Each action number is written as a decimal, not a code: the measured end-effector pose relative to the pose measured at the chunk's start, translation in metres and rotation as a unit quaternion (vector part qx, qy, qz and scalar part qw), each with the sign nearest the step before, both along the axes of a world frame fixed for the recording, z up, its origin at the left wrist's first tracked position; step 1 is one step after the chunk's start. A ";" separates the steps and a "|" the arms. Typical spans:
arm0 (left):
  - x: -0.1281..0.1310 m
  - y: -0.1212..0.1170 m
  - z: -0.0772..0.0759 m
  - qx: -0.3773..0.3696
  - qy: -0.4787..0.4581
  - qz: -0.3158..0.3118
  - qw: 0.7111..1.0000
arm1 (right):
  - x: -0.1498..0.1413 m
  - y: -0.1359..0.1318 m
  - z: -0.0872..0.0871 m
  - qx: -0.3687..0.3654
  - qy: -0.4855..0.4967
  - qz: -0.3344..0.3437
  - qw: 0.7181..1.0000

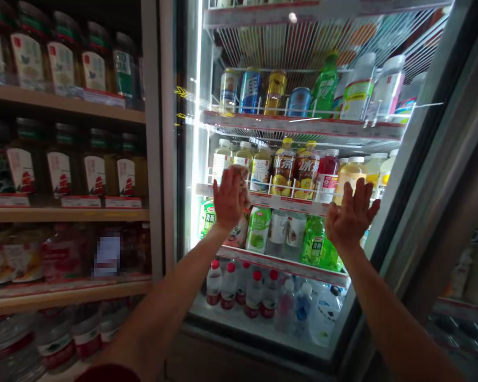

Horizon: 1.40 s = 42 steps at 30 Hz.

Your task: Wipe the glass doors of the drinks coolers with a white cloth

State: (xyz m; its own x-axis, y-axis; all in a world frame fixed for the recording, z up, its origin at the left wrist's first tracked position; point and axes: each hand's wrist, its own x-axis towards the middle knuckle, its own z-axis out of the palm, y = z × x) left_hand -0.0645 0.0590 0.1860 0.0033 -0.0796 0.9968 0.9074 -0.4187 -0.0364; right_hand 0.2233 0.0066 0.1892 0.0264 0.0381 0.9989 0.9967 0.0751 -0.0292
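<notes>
My left hand point(227, 199) is raised, palm forward, in front of the lit drinks fridge point(290, 201), before its left-hand tea bottles point(260, 168). Its fingers are stretched out and hold nothing. What looks like its reflection shows just beside it, as if in glass; I cannot tell whether the palm touches the surface. My right hand point(350, 216) is likewise up with fingers spread and nothing in it, before a pale yellow bottle point(352, 173). Between the hands stand brown iced tea bottles point(306, 164) and a red drink bottle point(327, 172).
Wooden shelves point(63, 214) of large bottles stand at left. Cans point(250, 90) and a green bottle point(325, 85) fill an upper fridge shelf. Red-capped bottles point(255, 294) line the bottom. A dark door frame point(398, 191) runs along the right.
</notes>
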 end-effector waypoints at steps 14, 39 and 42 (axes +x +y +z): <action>0.019 -0.010 -0.050 0.023 0.112 -0.008 0.993 | 0.003 -0.001 -0.004 -0.007 -0.013 -0.006 1.000; 0.023 -0.020 -0.089 -0.023 0.222 -0.072 0.972 | 0.008 -0.002 -0.014 -0.011 -0.033 0.008 0.999; -0.021 -0.010 -0.096 -0.038 0.115 -0.025 0.992 | 0.010 -0.001 -0.016 -0.015 -0.045 0.025 0.999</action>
